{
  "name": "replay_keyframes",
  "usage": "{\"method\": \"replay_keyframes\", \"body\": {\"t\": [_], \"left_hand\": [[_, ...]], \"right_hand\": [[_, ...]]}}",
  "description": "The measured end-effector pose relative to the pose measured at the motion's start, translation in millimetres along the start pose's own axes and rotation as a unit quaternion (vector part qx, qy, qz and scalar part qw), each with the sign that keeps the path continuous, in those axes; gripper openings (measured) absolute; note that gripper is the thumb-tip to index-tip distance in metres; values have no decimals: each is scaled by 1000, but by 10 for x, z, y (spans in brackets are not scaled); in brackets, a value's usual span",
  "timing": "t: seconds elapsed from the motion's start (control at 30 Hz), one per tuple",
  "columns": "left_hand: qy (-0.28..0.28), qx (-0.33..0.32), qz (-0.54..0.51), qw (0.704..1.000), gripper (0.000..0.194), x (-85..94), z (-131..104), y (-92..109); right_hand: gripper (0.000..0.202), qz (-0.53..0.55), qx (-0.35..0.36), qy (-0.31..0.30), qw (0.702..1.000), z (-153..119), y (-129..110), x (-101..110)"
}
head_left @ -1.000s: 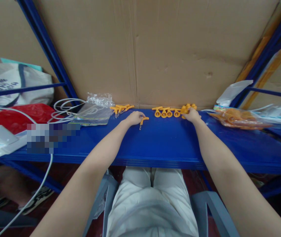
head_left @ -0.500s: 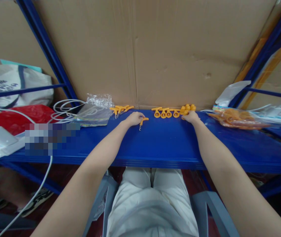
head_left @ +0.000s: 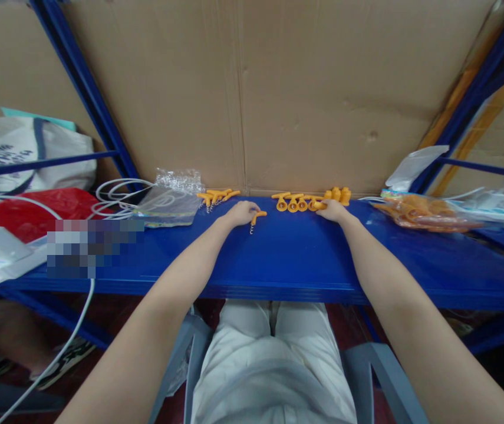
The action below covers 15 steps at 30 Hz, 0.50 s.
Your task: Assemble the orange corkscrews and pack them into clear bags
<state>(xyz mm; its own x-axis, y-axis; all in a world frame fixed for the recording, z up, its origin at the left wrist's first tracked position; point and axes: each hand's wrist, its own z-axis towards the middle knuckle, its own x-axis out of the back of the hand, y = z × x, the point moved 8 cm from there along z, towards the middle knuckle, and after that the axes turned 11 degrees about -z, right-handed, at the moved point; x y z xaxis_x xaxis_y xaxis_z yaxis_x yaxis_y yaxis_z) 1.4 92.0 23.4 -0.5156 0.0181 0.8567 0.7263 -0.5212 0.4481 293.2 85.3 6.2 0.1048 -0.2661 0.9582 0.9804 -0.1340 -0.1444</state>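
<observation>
In my left hand (head_left: 241,213) is a corkscrew (head_left: 259,215) with an orange handle, its metal spiral pointing down over the blue shelf. My right hand (head_left: 333,210) is closed on a small orange piece (head_left: 320,205), mostly covered by the fingers. That hand is beside the right end of a row of orange funnel-shaped parts (head_left: 292,206) with round openings facing me. Just behind it stand several upright orange pieces (head_left: 336,194). More orange-handled corkscrews (head_left: 217,195) lie left of my left hand, against the cardboard.
Clear plastic bags (head_left: 170,206) and white cables (head_left: 119,194) lie at the left, near a red bag (head_left: 52,206) and a white power strip (head_left: 17,256). A bag of orange parts (head_left: 428,213) sits at the right. Cardboard (head_left: 313,100) closes the back; blue posts (head_left: 79,82) flank it.
My right hand has moved left from the upright orange pieces to the end of the funnel-part row, carrying a small orange piece. My left hand keeps still with the corkscrew.
</observation>
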Motion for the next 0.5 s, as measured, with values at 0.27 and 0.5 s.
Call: {"method": "replay_keyframes", "body": {"t": [0.27, 0.5], "left_hand": [[5, -7, 5, 1000, 32, 1, 9, -10], [4, -19, -3, 1000, 31, -15, 31, -34]], "right_hand": [[43, 24, 34, -5, 999, 23, -6, -23], [38, 17, 20, -1, 1000, 139, 121, -111]]}}
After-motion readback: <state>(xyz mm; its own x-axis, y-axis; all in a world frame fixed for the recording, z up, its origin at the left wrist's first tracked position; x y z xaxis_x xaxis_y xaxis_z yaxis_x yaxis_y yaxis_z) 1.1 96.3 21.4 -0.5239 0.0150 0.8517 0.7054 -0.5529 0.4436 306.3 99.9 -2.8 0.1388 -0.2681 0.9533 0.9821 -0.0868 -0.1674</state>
